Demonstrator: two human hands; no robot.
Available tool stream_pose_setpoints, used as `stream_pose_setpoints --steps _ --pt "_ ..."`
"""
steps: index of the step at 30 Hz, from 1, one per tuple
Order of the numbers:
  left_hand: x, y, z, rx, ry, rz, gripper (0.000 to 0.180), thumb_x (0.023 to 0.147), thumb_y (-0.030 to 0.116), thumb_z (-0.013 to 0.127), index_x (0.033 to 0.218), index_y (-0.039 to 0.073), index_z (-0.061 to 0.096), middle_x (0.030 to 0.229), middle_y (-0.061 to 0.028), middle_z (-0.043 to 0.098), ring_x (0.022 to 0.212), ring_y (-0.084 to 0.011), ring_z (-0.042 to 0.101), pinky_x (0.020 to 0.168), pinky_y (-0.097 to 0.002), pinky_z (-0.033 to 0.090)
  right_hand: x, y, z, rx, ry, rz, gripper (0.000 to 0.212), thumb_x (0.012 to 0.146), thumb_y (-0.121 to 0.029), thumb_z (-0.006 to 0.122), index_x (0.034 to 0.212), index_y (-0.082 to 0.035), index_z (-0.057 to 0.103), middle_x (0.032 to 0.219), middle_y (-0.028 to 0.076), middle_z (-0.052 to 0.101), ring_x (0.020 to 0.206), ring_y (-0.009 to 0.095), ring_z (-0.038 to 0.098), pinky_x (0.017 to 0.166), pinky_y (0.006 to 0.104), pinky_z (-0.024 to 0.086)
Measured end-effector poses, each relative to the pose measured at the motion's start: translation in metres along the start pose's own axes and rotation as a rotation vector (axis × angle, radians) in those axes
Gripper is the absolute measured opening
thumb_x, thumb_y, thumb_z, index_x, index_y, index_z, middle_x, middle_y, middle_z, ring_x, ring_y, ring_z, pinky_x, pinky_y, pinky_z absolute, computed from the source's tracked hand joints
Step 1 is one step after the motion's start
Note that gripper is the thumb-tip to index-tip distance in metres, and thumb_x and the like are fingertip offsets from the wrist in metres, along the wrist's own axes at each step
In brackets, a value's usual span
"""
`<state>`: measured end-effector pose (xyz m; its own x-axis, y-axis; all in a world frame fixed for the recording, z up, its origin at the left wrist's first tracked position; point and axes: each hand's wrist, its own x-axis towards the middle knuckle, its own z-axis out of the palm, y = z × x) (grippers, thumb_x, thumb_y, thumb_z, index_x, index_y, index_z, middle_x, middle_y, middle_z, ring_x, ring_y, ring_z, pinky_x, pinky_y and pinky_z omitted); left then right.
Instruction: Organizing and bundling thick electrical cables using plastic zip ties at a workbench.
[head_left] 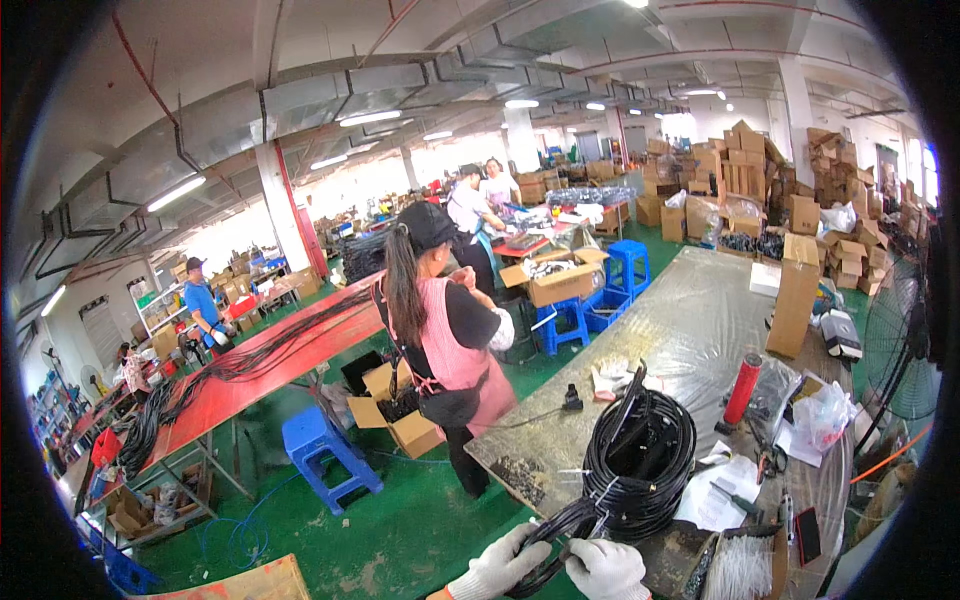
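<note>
Both my hands wear white knit gloves and are low in the head view. My left hand (500,562) is closed round a bundle of black cable at the table's near edge. Just right of it, my right hand (608,570) has its fingers curled in against the same cable. Whatever it pinches is too small to make out. Beyond the hands, a thick coil of black cable (672,485) lies on the table, its strands running toward my left hand. A thin pale strip (601,512) shows on the cable just above my right hand.
White cable ties (742,568) fill a box at lower right. Near the coil are a screwdriver (735,497), scissors (772,460), a red cylinder (741,388), a black plug (572,398) and a tall carton (794,295). A person in a pink apron (455,330) stands beyond the table's left edge.
</note>
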<state>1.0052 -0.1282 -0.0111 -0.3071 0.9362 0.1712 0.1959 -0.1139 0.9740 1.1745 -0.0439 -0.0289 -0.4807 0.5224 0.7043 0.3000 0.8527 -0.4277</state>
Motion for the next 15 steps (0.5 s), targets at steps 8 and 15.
stream_pose_setpoints --steps 8,15 --pt "0.005 -0.014 -0.006 -0.050 -0.072 -0.059 0.045 0.099 0.023 0.060 0.137 0.002 0.046 0.114 -0.0045 0.061 0.099 -0.0106 0.056 0.086 -0.0269 0.049 0.004 0.003 0.008 1.178 -0.288 0.860 0.017 0.093 -0.012 0.067 0.105 0.000 0.066 0.082 0.006 0.068 0.068 0.010 0.061 0.060 0.0262 0.048" --pt "0.005 -0.017 -0.009 -0.083 -0.116 -0.033 0.047 0.099 0.022 0.061 0.139 0.002 0.047 0.122 -0.0070 0.061 0.109 -0.0145 0.056 0.095 -0.0297 0.047 0.003 0.008 0.003 1.524 -0.304 0.942 0.018 0.096 -0.010 0.062 0.112 -0.003 0.063 0.089 0.007 0.068 0.068 0.012 0.062 0.060 0.0226 0.049"
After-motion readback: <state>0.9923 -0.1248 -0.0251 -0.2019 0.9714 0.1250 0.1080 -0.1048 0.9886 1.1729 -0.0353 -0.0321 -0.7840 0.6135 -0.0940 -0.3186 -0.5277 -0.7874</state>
